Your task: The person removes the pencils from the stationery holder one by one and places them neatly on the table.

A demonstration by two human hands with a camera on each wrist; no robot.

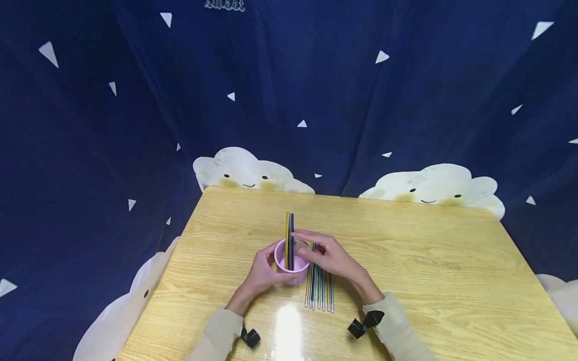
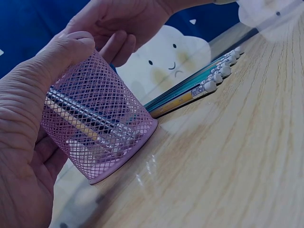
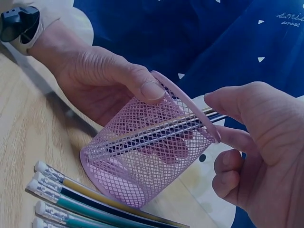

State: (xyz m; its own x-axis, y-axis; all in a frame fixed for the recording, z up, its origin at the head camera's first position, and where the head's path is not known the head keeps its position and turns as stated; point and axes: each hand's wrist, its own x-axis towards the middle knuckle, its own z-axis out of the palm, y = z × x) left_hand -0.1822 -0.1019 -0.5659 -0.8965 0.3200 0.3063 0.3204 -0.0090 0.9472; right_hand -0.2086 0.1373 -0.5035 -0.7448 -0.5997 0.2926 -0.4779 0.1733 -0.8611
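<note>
A pink mesh pencil cup [image 1: 295, 279] stands on the table, and my left hand [image 1: 262, 271] grips it round the side, thumb near the rim. Inside lean a few pencils [image 1: 289, 243], yellow and dark, their eraser ends down at the bottom as the mesh [image 2: 102, 118] shows. At the cup's mouth is my right hand [image 1: 333, 256], its thumb and forefinger spread on either side of the pencils [image 3: 156, 129]. A gap shows between the thumb and the pencils; the forefinger is close to them, and contact is unclear.
Several loose pencils [image 1: 321, 288], yellow, green and dark with white erasers, lie side by side just right of the cup, partly under my right hand. The wooden table [image 1: 406, 260] reaches back to a dark blue cloth [image 1: 289, 75] with clouds.
</note>
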